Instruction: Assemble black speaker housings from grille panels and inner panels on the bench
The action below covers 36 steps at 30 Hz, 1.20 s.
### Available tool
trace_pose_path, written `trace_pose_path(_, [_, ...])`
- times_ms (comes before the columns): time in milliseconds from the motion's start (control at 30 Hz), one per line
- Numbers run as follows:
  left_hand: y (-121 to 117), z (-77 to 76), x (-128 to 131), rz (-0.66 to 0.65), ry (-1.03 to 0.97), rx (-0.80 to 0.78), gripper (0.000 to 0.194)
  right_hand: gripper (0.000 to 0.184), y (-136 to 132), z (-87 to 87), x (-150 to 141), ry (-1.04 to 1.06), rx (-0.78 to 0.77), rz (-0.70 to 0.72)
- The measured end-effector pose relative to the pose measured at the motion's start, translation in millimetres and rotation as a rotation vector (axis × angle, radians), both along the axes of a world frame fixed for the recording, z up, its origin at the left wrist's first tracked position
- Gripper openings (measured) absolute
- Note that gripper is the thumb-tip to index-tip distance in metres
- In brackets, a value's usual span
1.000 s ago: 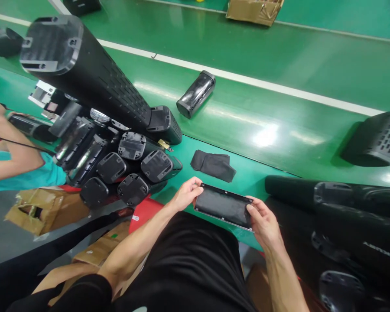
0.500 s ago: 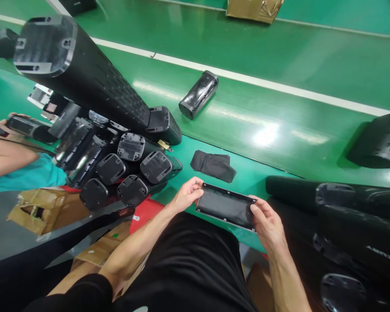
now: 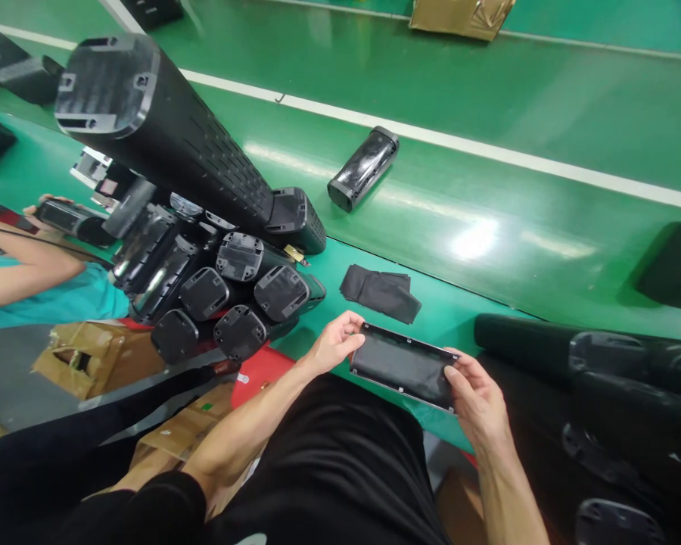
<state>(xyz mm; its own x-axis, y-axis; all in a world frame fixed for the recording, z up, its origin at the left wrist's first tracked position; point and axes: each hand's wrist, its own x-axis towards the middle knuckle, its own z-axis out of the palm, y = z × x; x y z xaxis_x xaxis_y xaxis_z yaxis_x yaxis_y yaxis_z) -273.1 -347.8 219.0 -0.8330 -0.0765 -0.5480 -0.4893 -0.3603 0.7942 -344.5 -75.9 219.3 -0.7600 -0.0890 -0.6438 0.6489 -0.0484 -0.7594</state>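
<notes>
A flat black rectangular panel (image 3: 402, 365) with a thin pale rim is held level above the near edge of the green table. My left hand (image 3: 334, 344) pinches its left end with curled fingers. My right hand (image 3: 475, 399) grips its right end, thumb on the top face. A folded black cloth (image 3: 381, 291) lies on the table just beyond the panel.
A pile of long black perforated housings (image 3: 216, 265) is stacked at the left. More black housings (image 3: 601, 378) lie at the right. A small black cylinder (image 3: 363, 168) rests on the green belt (image 3: 488, 189). Another person's arm (image 3: 28, 265) is far left. Cardboard boxes (image 3: 79, 356) sit below.
The panel and both hands have stayed together, drifting slightly right and down in view as the camera turned. The other person's arm at the far left has lowered.
</notes>
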Motion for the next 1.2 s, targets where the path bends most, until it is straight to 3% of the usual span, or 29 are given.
trace_pose_path(500, [-1.3,-5.2,-1.0,0.019,0.005,-0.014,0.037,0.052,-7.5,5.4,-3.6,-0.055,0.003,-0.062])
trace_pose_path(833, [-2.9,-7.9,-0.1,0.041,0.032,0.08,0.044,0.048,-6.5,0.4,-5.3,-0.108,-0.047,-0.102])
trace_pose_path(1200, [-6.0,-8.6,2.0,0.056,0.181,-0.049,0.043,0.048,-3.4,-2.0,-7.2,-0.021,0.015,-0.133])
